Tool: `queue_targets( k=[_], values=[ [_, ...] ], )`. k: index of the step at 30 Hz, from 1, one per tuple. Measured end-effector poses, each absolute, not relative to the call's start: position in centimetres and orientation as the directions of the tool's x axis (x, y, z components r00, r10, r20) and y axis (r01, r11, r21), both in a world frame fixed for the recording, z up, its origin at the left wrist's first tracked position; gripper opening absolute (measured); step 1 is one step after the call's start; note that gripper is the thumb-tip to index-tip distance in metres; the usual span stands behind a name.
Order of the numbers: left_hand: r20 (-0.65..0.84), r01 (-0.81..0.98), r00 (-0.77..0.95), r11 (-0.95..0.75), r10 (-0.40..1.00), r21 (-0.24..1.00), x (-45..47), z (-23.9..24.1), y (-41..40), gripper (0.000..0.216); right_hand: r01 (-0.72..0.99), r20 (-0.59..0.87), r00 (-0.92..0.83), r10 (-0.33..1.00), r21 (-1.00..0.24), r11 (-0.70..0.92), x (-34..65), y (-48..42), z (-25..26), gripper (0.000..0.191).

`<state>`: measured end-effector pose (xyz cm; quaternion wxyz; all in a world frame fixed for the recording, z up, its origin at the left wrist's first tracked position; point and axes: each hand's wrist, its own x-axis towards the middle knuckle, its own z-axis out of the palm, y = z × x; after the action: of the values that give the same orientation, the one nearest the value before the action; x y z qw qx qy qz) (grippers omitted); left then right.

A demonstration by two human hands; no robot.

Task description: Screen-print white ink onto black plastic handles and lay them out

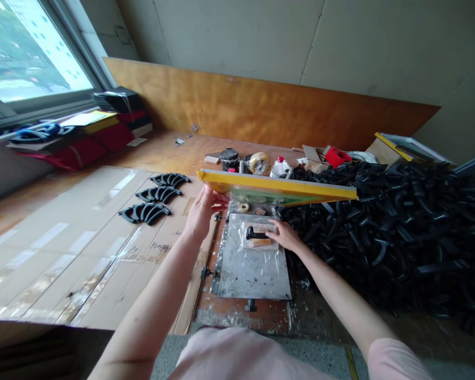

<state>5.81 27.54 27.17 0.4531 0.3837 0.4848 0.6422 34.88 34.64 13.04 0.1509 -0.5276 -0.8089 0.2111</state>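
Observation:
My left hand (pixel 203 212) grips the left end of a yellow-taped screen printing frame (pixel 277 184), which is tilted up above the far end of a grey metal plate (pixel 253 277). A short black plastic handle (pixel 260 235), bent at its left end, lies on a tape-covered holder (pixel 247 244) on that plate. Reaching in from the right, my right hand (pixel 287 235) has its fingertips closed on the handle's right end. A tan strip shows just below the handle. The underside of the frame is partly visible, greenish and shiny.
A big heap of black plastic handles (pixel 380 248) covers the right side. On the left, fanned rows of handles (pixel 145 212) lie on flattened cardboard (pixel 103 264). Behind the frame stand a black tub (pixel 229 158), a tape roll (pixel 260 163) and a white jug with red cap (pixel 280 168).

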Motion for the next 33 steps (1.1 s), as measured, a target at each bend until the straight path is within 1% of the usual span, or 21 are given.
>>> queue_targets(
  k=[1, 2, 3, 5, 6, 7, 8, 9, 11, 13, 14, 16, 18, 20, 22, 25, 27, 30, 31, 32, 33],
  values=[
    [0.047, -0.224, -0.333, -0.127, 0.942, 0.966, 6.1, 26.7, 27.5, 0.051, 0.778, 0.016, -0.475, 0.880, -0.459, 0.429, 34.0, 33.8, 12.7, 0.043],
    [0.015, -0.245, -0.357, -0.110, 0.934, 0.963, 6.5, 25.9, 27.0, 0.051, 0.780, 0.012, -0.511, 0.860, -0.414, 0.469, 33.2, 33.2, 12.6, 0.041],
    [-0.050, -0.271, -0.341, -0.048, 0.939, 0.961, 7.1, 24.7, 26.2, 0.052, 0.792, 0.013, -0.514, 0.858, -0.377, 0.481, 32.4, 32.5, 12.8, 0.034],
    [-0.281, -0.305, -0.178, 0.219, 0.943, 0.927, 8.7, 21.7, 23.9, 0.057, 0.818, 0.051, -0.475, 0.878, -0.343, 0.463, 31.0, 30.9, 13.6, 0.019],
    [-0.422, -0.288, -0.050, 0.392, 0.905, 0.874, 9.6, 20.0, 22.5, 0.061, 0.816, 0.092, -0.466, 0.880, -0.338, 0.468, 30.2, 29.7, 14.0, 0.015],
    [-0.525, -0.273, 0.033, 0.513, 0.850, 0.814, 10.4, 18.4, 21.1, 0.063, 0.801, 0.139, -0.482, 0.865, -0.331, 0.499, 29.4, 28.3, 14.3, 0.013],
    [-0.582, -0.281, 0.071, 0.576, 0.810, 0.768, 11.1, 17.0, 19.8, 0.063, 0.773, 0.185, -0.516, 0.837, -0.321, 0.547, 28.4, 26.6, 14.5, 0.013],
    [-0.613, -0.300, 0.069, 0.602, 0.787, 0.740, 11.6, 15.7, 18.7, 0.061, 0.729, 0.214, -0.577, 0.788, -0.300, 0.615, 27.4, 25.0, 14.5, 0.012],
    [-0.618, -0.326, -0.012, 0.581, 0.786, 0.746, 11.5, 13.8, 17.0, 0.055, 0.617, 0.226, -0.705, 0.672, -0.272, 0.739, 26.1, 22.4, 14.2, 0.014],
    [-0.600, -0.246, -0.112, 0.563, 0.792, 0.789, 9.5, 12.3, 16.1, 0.052, 0.577, 0.209, -0.747, 0.631, -0.266, 0.772, 26.8, 21.7, 13.9, 0.017],
    [-0.590, -0.174, -0.160, 0.566, 0.791, 0.806, 7.9, 11.6, 15.8, 0.053, 0.609, 0.196, -0.727, 0.658, -0.259, 0.750, 28.1, 22.2, 14.0, 0.018],
    [-0.573, -0.010, -0.272, 0.594, 0.773, 0.805, 3.7, 10.2, 15.4, 0.055, 0.746, 0.160, -0.613, 0.774, -0.206, 0.634, 32.2, 24.6, 14.2, 0.021],
    [-0.573, 0.169, -0.398, 0.671, 0.716, 0.722, -0.8, 8.6, 14.7, 0.057, 0.880, 0.112, -0.457, 0.883, -0.092, 0.467, 36.9, 28.0, 14.5, 0.030],
    [-0.582, 0.310, -0.484, 0.750, 0.654, 0.584, -4.4, 7.2, 13.9, 0.058, 0.929, 0.025, -0.371, 0.928, 0.026, 0.370, 40.7, 31.1, 14.5, 0.033],
    [-0.601, 0.387, -0.517, 0.793, 0.609, 0.471, -6.5, 6.2, 13.3, 0.058, 0.923, -0.047, -0.366, 0.929, 0.109, 0.369, 43.0, 32.9, 14.4, 0.032],
    [-0.600, 0.442, -0.534, 0.802, 0.596, 0.403, -7.2, 5.3, 13.2, 0.057, 0.893, -0.091, -0.413, 0.906, 0.158, 0.422, 44.2, 33.7, 14.3, 0.031],
    [-0.574, 0.485, -0.546, 0.789, 0.611, 0.378, -7.0, 5.1, 13.4, 0.055, 0.894, -0.083, -0.416, 0.905, 0.146, 0.424, 44.4, 33.8, 14.6, 0.027],
    [-0.510, 0.539, -0.577, 0.766, 0.638, 0.350, -6.8, 5.0, 13.5, 0.050, 0.922, 0.007, -0.378, 0.926, 0.091, 0.376, 44.6, 34.0, 15.3, 0.021],
    [-0.489, 0.551, -0.591, 0.764, 0.641, 0.335, -6.8, 4.9, 13.4, 0.051, 0.934, 0.055, -0.358, 0.932, 0.040, 0.356, 44.5, 34.0, 15.6, 0.019],
    [-0.472, 0.560, -0.607, 0.765, 0.640, 0.318, -6.8, 4.8, 13.4, 0.053, 0.941, 0.099, -0.329, 0.939, -0.042, 0.335, 44.2, 34.0, 15.7, 0.016],
    [-0.457, 0.566, -0.623, 0.769, 0.635, 0.298, -6.9, 4.7, 13.3, 0.056, 0.936, 0.135, -0.294, 0.946, -0.158, 0.313, 43.6, 33.8, 15.8, 0.015]
  ],
)
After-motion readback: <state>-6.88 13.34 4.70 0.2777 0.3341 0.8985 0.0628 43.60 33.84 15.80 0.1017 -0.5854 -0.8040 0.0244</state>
